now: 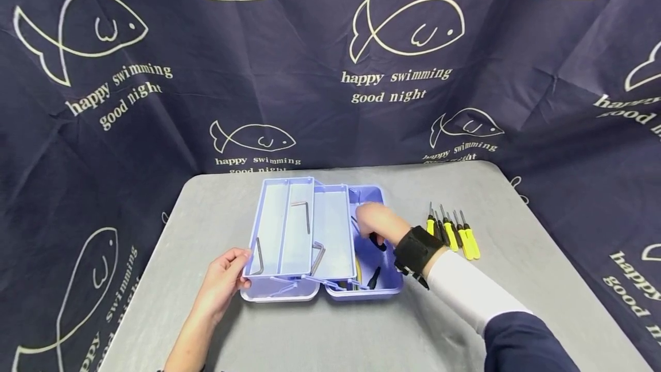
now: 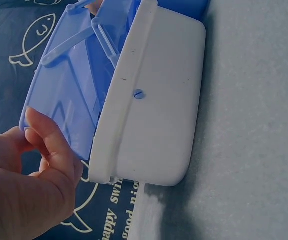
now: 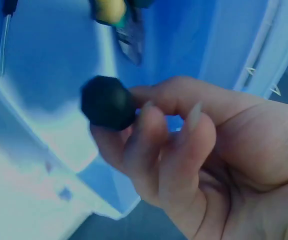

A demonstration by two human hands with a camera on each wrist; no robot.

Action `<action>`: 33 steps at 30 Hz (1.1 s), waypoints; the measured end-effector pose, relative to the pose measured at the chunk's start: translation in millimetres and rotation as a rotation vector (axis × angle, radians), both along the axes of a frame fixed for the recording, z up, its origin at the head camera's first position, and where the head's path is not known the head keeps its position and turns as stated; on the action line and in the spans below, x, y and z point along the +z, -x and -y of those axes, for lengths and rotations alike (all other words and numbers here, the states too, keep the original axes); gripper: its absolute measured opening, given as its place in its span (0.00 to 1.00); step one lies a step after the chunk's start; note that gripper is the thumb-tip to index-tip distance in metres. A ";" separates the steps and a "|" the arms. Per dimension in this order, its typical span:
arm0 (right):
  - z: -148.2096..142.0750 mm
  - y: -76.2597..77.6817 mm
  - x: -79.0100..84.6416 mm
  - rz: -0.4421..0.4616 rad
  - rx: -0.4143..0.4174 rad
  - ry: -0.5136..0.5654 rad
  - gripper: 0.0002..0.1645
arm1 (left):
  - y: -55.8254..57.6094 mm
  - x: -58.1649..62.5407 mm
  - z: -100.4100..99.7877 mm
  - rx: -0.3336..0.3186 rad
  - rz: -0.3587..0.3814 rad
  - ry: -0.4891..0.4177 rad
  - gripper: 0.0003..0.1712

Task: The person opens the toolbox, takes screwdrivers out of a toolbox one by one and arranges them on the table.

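Observation:
A blue-violet cantilever toolbox [image 1: 361, 294] stands unfolded on the table. My left hand [image 1: 223, 278] pinches the near left corner of its upper tray [image 1: 271, 223], thumb on top; the left wrist view shows these fingers [image 2: 49, 135] at the tray's edge. My right hand [image 1: 376, 221] reaches into the deep right compartment and grips a black-handled screwdriver [image 3: 108, 102], its faceted handle end facing the right wrist camera. Its tip is hidden. Another black-handled screwdriver [image 1: 374, 278] lies on the compartment floor, near a tool with a yellow handle [image 3: 110, 10].
L-shaped hex keys [image 1: 308, 217] lie in the trays. Several yellow and black screwdrivers [image 1: 451, 234] lie side by side on the grey table [image 1: 361, 337], right of the toolbox. Dark fish-print cloth [image 1: 310, 73] hangs behind and around the table.

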State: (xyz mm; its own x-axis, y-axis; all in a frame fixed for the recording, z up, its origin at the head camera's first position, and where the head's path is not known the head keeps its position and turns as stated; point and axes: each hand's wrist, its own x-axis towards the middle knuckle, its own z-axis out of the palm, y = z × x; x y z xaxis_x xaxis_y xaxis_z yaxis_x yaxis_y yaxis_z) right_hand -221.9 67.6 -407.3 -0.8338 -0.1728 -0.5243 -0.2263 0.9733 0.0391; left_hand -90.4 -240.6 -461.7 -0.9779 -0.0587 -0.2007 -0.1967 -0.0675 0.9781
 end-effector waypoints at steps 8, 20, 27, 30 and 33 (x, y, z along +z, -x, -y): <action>-41.4 -14.9 21.2 0.009 -0.099 0.271 0.05 | 0.4 0.5 1.0 -0.003 0.005 -0.001 0.08; -133.8 -24.7 33.3 -0.041 -0.120 0.563 0.10 | 2.2 0.6 4.0 -0.018 -0.016 -0.003 0.09; -188.0 -34.1 15.2 0.005 -0.261 0.648 0.09 | 3.9 4.8 2.2 -0.002 0.006 0.008 0.09; -210.8 -36.5 6.9 0.019 -0.318 0.641 0.10 | 0.4 2.7 1.9 0.004 0.005 0.014 0.10; -231.2 -39.6 0.6 0.030 -0.367 0.628 0.11 | -2.6 -0.1 1.7 0.006 -0.005 0.022 0.10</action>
State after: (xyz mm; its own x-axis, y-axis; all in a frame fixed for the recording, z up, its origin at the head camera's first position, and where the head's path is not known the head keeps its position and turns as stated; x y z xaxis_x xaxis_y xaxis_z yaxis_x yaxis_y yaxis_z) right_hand -182.2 298.8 -406.8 -0.8824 -0.1607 -0.4422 0.1268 0.8238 -0.5526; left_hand -87.8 -242.3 -461.8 -0.9784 -0.0686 -0.1948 -0.1919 -0.0467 0.9803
